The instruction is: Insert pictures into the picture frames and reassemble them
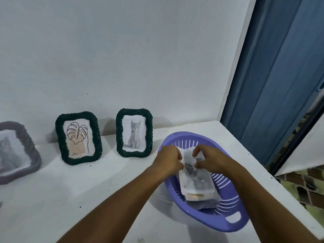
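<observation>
Purple slotted basket (pixel 233 223) sat at the right end of the white shelf (pixel 87 190), holding a loose stack of pictures (pixel 196 183). Left hand (pixel 168 160) and right hand (pixel 208 160) both pinched the top sheet, a grey print (pixel 188 156), at its far edge over the basket. Three frames stood along the wall, all filled: leaf frame (pixel 78 137), cat frame (pixel 134 132), greyish frame (pixel 17 151) at far left. Risks, as judged: thin paper could crease or tear under two opposed pinches; two sheets might lift together; stack could slide; basket lay near the shelf edge
</observation>
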The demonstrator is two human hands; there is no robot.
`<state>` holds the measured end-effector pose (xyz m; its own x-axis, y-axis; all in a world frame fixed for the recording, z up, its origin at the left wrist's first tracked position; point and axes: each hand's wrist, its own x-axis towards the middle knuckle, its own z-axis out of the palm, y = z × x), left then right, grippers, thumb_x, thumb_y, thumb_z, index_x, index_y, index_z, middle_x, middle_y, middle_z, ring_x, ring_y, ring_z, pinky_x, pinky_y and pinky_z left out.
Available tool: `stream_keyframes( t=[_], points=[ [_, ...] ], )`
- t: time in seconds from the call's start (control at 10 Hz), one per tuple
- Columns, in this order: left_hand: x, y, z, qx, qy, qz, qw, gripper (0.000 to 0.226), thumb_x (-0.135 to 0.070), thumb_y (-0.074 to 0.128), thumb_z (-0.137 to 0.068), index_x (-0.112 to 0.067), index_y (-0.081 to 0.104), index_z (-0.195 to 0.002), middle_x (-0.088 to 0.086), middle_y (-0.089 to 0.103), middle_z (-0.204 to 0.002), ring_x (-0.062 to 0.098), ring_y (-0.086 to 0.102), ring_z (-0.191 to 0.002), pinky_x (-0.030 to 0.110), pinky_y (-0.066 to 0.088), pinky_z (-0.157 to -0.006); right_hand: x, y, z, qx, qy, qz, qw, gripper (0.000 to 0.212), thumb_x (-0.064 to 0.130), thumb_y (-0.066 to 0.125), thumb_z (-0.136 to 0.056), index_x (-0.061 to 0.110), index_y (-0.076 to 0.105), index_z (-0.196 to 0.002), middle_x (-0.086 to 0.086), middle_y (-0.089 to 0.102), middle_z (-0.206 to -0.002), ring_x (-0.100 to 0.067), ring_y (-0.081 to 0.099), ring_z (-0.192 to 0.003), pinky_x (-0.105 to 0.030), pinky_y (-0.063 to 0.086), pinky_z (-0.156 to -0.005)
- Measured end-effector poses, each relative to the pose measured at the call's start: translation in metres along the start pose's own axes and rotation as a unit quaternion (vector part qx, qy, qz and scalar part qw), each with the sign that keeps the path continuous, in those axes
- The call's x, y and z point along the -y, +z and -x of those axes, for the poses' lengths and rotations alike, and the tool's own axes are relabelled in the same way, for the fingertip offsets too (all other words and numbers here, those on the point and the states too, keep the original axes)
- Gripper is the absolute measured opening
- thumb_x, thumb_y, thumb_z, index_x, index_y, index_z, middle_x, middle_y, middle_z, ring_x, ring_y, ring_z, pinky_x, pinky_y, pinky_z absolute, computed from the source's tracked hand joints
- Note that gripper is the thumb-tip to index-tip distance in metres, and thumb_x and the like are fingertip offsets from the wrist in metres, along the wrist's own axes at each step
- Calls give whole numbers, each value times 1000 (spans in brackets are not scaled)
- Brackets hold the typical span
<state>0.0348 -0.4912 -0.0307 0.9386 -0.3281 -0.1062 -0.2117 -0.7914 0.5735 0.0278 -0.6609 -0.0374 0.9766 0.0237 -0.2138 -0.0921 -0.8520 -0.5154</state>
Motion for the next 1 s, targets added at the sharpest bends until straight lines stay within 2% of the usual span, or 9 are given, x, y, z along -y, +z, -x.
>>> stream_keyframes(
  t=[0.1, 0.2, 0.3, 0.4, 0.6, 0.7, 0.8, 0.9, 1.0],
  points=[
    [-7, 10, -1, 49, 21, -128, 990, 17, -17, 67, -82, -10, 64, -96, 10, 65, -100, 26, 60, -94, 34, 49, -73, -3, 12, -1, 31, 12, 66, 997, 35, 18, 69, -83, 26, 51, -112, -5, 56, -106, -17, 54, -80, -20, 39, -52],
    [-12, 18, 4, 64, 45, -232, 970, 8, -16, 62, -84, -12, 58, -89, 10, 61, -95, 29, 60, -91, 34, 42, -67, -9, 19, -3, 34, 4, 101, 994, 40, 15, 71, -81, 23, 53, -116, -8, 57, -117, -19, 54, -82, -19, 38, -50],
    [-12, 25, 7, 57, 61, -289, 954, 15, -18, 58, -87, -11, 62, -99, 10, 62, -102, 29, 61, -93, 34, 41, -69, -14, 23, -6, 41, -5, 144, 989, 42, 18, 73, -78, 23, 54, -116, -9, 53, -121, -23, 56, -92, -23, 40, -64],
    [-11, 28, 7, 56, 68, -317, 944, 19, -19, 58, -88, -12, 62, -104, 9, 61, -106, 28, 60, -95, 34, 39, -71, -17, 25, -7, 43, -8, 156, 987, 42, 20, 73, -79, 22, 55, -117, -9, 48, -122, -25, 56, -101, -24, 41, -74],
    [-11, 29, 8, 83, 75, -323, 940, 18, -22, 57, -90, -12, 61, -104, 9, 59, -105, 27, 59, -93, 33, 38, -72, -18, 25, -9, 50, -13, 181, 982, 40, 27, 71, -82, 27, 57, -119, -8, 41, -124, -24, 55, -99, -26, 42, -82],
    [-5, 20, 8, 54, 94, -186, 976, 22, -21, 59, -88, -10, 65, -107, 9, 61, -107, 26, 59, -92, 32, 47, -78, -10, 19, -5, 25, -28, 194, 980, 37, 31, 65, -86, 29, 56, -122, -7, 39, -126, -20, 51, -89, -24, 40, -79],
    [13, -2, 26, -38, 182, -35, 982, 26, -23, 60, -88, -17, 68, -113, 0, 62, -110, 13, 53, -103, 19, 39, -86, 10, 7, 5, -19, -78, 159, 984, 32, 36, 60, -89, 30, 55, -120, -4, 45, -122, -19, 54, -98, -24, 41, -82],
    [57, -23, 62, -153, 196, 44, 967, 17, -23, 61, -87, -30, 70, -100, -17, 57, -101, -3, 50, -100, 5, 34, -84, 43, -4, 23, -51, -151, 100, 982, 26, 39, 57, -90, 34, 56, -116, 8, 50, -108, -6, 52, -86, -17, 40, -74],
    [119, -16, 108, -232, 158, 58, 958, 16, -32, 62, -80, -47, 66, -86, -24, 57, -92, -8, 56, -89, 2, 38, -75, 74, -2, 51, 19, -205, 32, 978, 21, 44, 55, -90, 43, 55, -111, 19, 52, -103, -2, 55, -82, -13, 43, -73]
  ],
)
